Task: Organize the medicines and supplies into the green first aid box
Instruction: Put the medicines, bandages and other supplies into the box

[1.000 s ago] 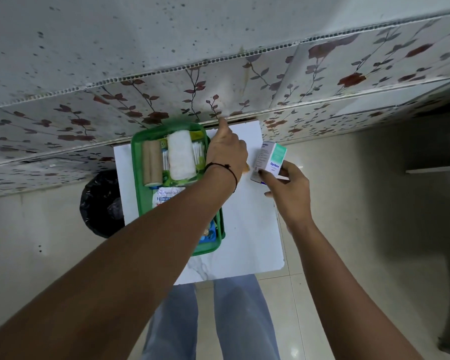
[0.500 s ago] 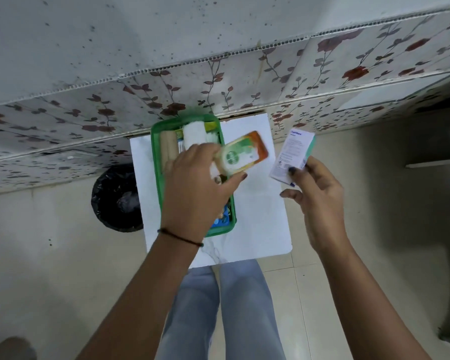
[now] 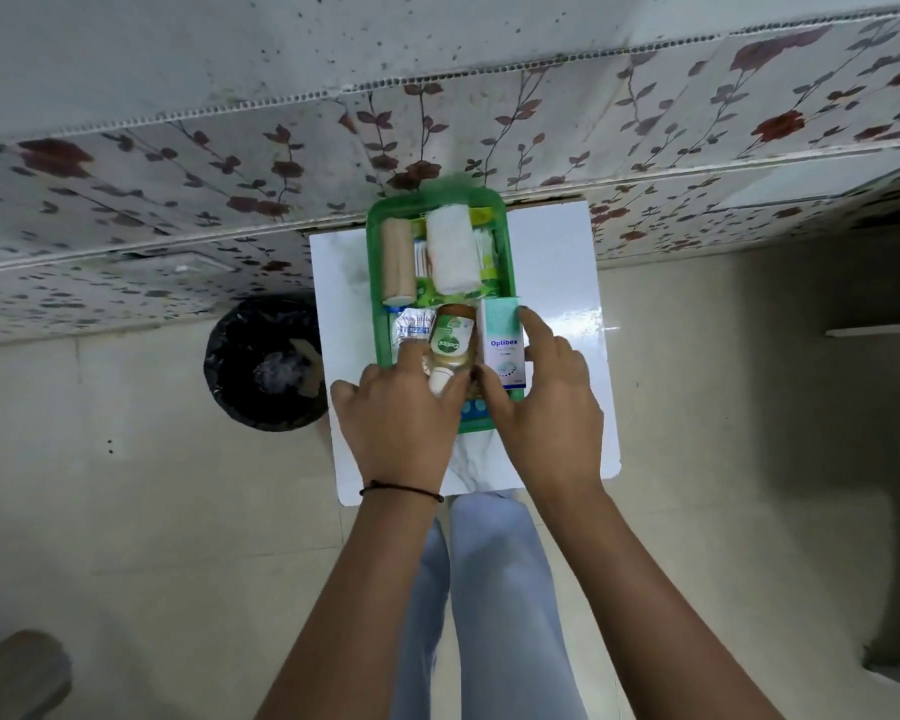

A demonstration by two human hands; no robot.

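Green first aid box (image 3: 508,252) sat on a small white table (image 3: 562,262), far edge up against the floral-tiled wall (image 3: 178,200). Far half of box held a tan bandage roll (image 3: 399,262) on the left and a white gauze roll (image 3: 452,252) beside it, cotton swabs partly visible under the gauze. Near half: foil blister pack (image 3: 411,327) at left, Dettol bottle (image 3: 452,341) lying in the middle with white cap toward the person, Optibex carton (image 3: 502,345) at the right, against the box's right wall. Left hand (image 3: 401,423) was closed around the cap end of the Dettol bottle, index finger stretched along its left side, touching the foil pack edge. Right hand (image 3: 546,407) gripped the Optibex carton, thumb on its left side, index finger on its right edge, carton resting in the box. A blue item near the box's front edge mostly hidden under both hands, can't tell what. Black thread band on left wrist. Black-lined waste bin (image 3: 266,366) stood on the floor left of the table. Light jeans visible below the table edge
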